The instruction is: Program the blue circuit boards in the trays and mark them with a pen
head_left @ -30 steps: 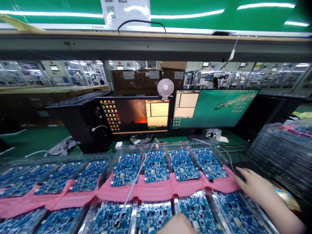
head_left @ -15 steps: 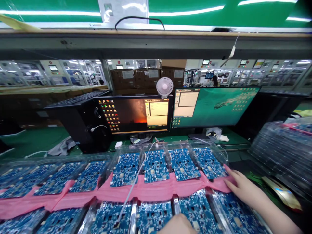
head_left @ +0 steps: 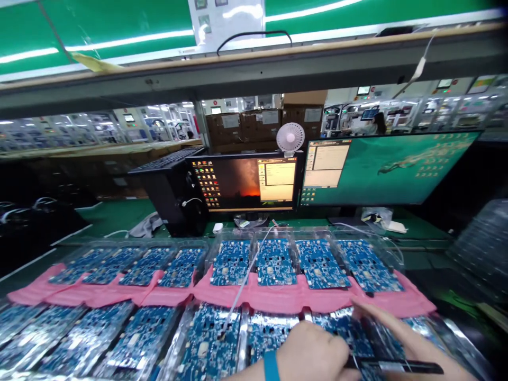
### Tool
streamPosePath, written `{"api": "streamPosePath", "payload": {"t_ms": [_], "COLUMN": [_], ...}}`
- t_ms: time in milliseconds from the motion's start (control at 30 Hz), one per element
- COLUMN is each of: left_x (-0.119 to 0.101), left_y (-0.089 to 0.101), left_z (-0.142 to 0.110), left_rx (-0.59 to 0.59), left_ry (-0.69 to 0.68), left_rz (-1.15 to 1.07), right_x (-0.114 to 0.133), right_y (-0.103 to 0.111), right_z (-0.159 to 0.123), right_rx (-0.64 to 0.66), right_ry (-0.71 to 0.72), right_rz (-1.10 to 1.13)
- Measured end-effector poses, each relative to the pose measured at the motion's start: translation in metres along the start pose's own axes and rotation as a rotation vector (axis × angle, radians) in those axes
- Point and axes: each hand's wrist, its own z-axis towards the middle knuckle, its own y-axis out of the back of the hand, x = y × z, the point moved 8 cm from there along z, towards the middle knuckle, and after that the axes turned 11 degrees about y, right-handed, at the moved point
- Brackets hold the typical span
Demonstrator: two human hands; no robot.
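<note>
Blue circuit boards (head_left: pixel 319 263) lie in clear plastic trays in a back row, and more blue boards (head_left: pixel 210 344) lie in a front row. A pink foam strip (head_left: pixel 278 293) runs between the rows. My left hand (head_left: pixel 313 352), with a blue wristband (head_left: pixel 272 366), is curled over the front boards. A slim black tool (head_left: pixel 397 366) runs from that hand across my right forearm, and seems held by it. My right hand (head_left: pixel 397 327) reaches over a front board, with its fingers stretched towards the pink strip and holding nothing.
Two monitors (head_left: pixel 381 168) stand behind the boards, beside a black computer case (head_left: pixel 170 196) and a small white fan (head_left: pixel 290 137). A stack of clear trays (head_left: pixel 484 248) sits at the right. A white cable (head_left: pixel 254 270) crosses the back boards.
My view has tilted and shifted. My right hand has moved off the pink strip onto the front boards. My left hand has risen further into view, and the black tool has appeared.
</note>
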Motion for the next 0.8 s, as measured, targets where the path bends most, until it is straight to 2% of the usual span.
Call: {"api": "streamPosePath", "payload": {"t_ms": [67,167,233,333,400,467,533,600,633,700,767,800], "left_x": [0.002,-0.001,-0.003,-0.003,0.005,0.027,0.063,0.1,0.117,0.139,0.148,0.15], "left_y": [0.004,0.012,0.016,0.025,0.037,0.055,0.072,0.084,0.084,0.073,0.058,0.053], "left_z": [-0.003,-0.006,-0.007,-0.013,-0.025,-0.045,-0.075,-0.11,-0.124,-0.143,-0.152,-0.153], "left_rx": [-0.008,-0.036,-0.03,-0.011,-0.069,-0.185,-0.316,-0.375,-0.338,-0.125,0.054,0.098], "left_ry": [0.014,-0.008,-0.002,0.04,0.108,0.265,0.519,0.796,0.916,1.052,1.096,1.102], "left_rz": [-0.031,-0.06,-0.072,-0.087,-0.123,-0.162,-0.135,-0.054,-0.019,0.046,0.078,0.089], "right_x": [0.023,0.03,0.025,0.025,0.029,0.031,0.03,0.026,0.025,0.023,0.024,0.025], "right_y": [-0.018,-0.03,-0.036,-0.042,-0.041,-0.036,-0.027,-0.02,-0.017,-0.015,-0.014,-0.014], "right_z": [0.003,0.005,0.004,0.002,0.001,0.001,0.003,0.004,0.004,0.005,0.006,0.006], "right_rx": [0.053,-0.036,-0.103,-0.105,-0.112,-0.181,-0.289,-0.394,-0.431,-0.464,-0.462,-0.455], "right_ry": [0.027,-0.015,-0.09,-0.163,-0.177,-0.19,-0.189,-0.183,-0.184,-0.189,-0.19,-0.185], "right_rz": [0.254,0.491,0.484,0.392,0.418,0.525,0.65,0.733,0.755,0.776,0.774,0.766]}}
